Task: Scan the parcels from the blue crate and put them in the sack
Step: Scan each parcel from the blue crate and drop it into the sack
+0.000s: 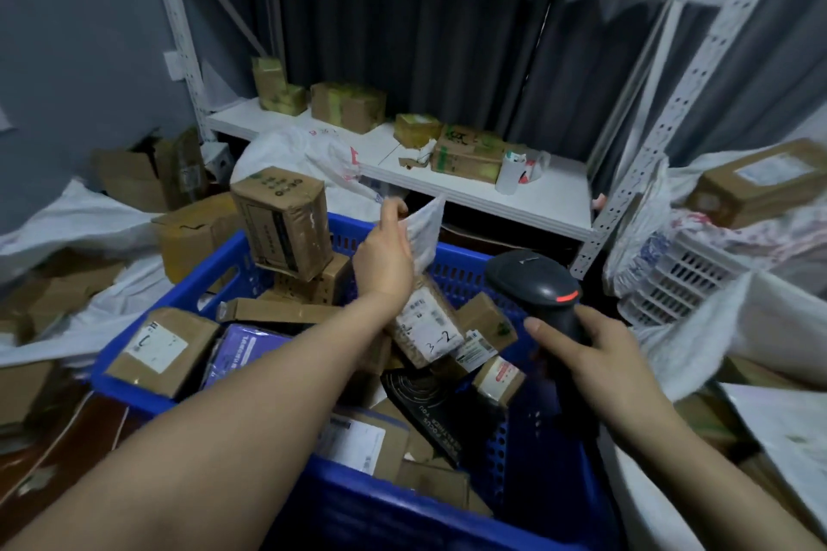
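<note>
The white shelving rack [559,197] fills the back of the room, with a few taped cartons along its lower shelf. White woven sacks lie open on both sides of me: one on the left [89,219] and one on the right [738,322]. I cannot tell which is meant to take this batch.

The blue crate [394,506] sits right in front of me and is still heaped with parcels. A tall carton [282,224] stands tilted at the far left corner, a brown parcel marked "3-2" [425,327] lies in the middle, and a purple mailer [241,349] lies nearer me.

My left hand [385,259] is raised above the far rim, thumb and fingers pinching a thin white mailer [425,233] by its edge. It is blurred, so I cannot see a label. My right hand [604,353] is wrapped round the handle of the black barcode scanner [537,282], forefinger stretched along the front, with the head just below and to the right of the mailer.

This looks like the scanning step, with most of the crate left to do. To do it well I should hold the mailer still and flat, because a floppy bag creases across the barcode. Then I should turn the label side squarely toward the scanner window before pressing the trigger.
</note>
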